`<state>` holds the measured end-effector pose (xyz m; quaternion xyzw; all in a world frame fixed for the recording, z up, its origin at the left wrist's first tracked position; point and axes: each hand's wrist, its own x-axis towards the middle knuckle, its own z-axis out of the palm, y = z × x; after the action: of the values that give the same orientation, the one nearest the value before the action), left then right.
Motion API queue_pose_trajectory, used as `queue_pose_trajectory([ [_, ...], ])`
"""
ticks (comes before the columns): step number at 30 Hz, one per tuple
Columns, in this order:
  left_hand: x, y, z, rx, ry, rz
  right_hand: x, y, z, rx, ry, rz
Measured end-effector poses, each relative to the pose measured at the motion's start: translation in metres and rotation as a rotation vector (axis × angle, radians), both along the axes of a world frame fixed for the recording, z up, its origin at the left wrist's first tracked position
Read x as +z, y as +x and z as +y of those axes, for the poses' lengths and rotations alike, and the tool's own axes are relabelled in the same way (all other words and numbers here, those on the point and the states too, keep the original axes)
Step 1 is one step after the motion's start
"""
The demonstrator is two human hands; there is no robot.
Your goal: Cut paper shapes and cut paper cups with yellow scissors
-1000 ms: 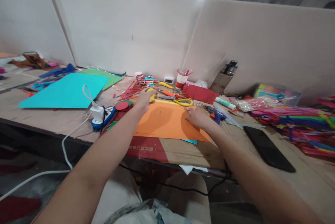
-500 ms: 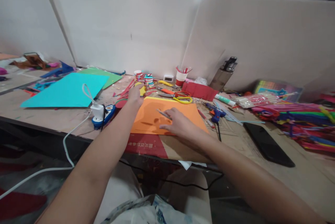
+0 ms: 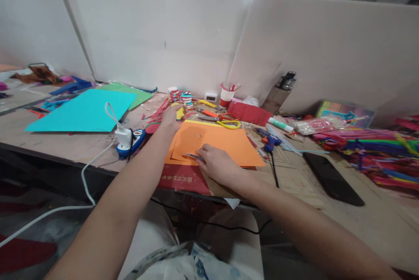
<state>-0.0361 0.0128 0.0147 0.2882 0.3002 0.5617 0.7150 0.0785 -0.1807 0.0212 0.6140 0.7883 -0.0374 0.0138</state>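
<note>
My right hand (image 3: pixel 214 163) is closed around a slim, grey pen-like tool (image 3: pixel 193 156), whose tip points left, low over the orange paper (image 3: pixel 225 142). The orange paper is in at least two overlapping sheets, with a yellow edge (image 3: pixel 193 121) showing behind them. Beyond the sheets' far left corner, my left hand (image 3: pixel 170 116) has its fingers closed on a small yellow piece (image 3: pixel 180 113). That piece is partly hidden, so its full shape cannot be made out. A red printed board (image 3: pixel 183 179) lies under the orange paper.
Scissors with yellow handles (image 3: pixel 229 124) lie behind the orange paper. To its right are a blue glue gun (image 3: pixel 271 142) and a black phone (image 3: pixel 332 178). A turquoise sheet (image 3: pixel 85 112) and a blue power strip (image 3: pixel 132 145) with a white charger occupy the left.
My right hand has moved nearer to me and slightly left with the pen-like tool. The orange sheets have shifted against each other. My left hand stays by the yellow piece.
</note>
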Motion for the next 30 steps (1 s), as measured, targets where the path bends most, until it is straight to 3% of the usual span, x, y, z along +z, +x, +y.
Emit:
queue_pose_trajectory([
  [8,0.000,-0.002,0.000,-0.005,0.005,-0.002,0.008,-0.009,0.002,-0.031,-0.014,-0.114],
  [14,0.000,-0.002,0.002,0.009,-0.027,0.012,0.014,0.011,0.007,-0.156,0.069,0.064],
  [18,0.000,-0.001,0.000,0.028,-0.009,0.075,0.033,0.042,0.012,-0.209,0.172,0.250],
  [26,-0.005,-0.002,0.002,0.078,0.090,0.185,0.081,0.087,0.002,-0.391,0.402,0.394],
  [30,-0.003,0.002,-0.004,-0.098,0.154,0.258,0.090,0.103,-0.004,-0.420,0.453,0.565],
])
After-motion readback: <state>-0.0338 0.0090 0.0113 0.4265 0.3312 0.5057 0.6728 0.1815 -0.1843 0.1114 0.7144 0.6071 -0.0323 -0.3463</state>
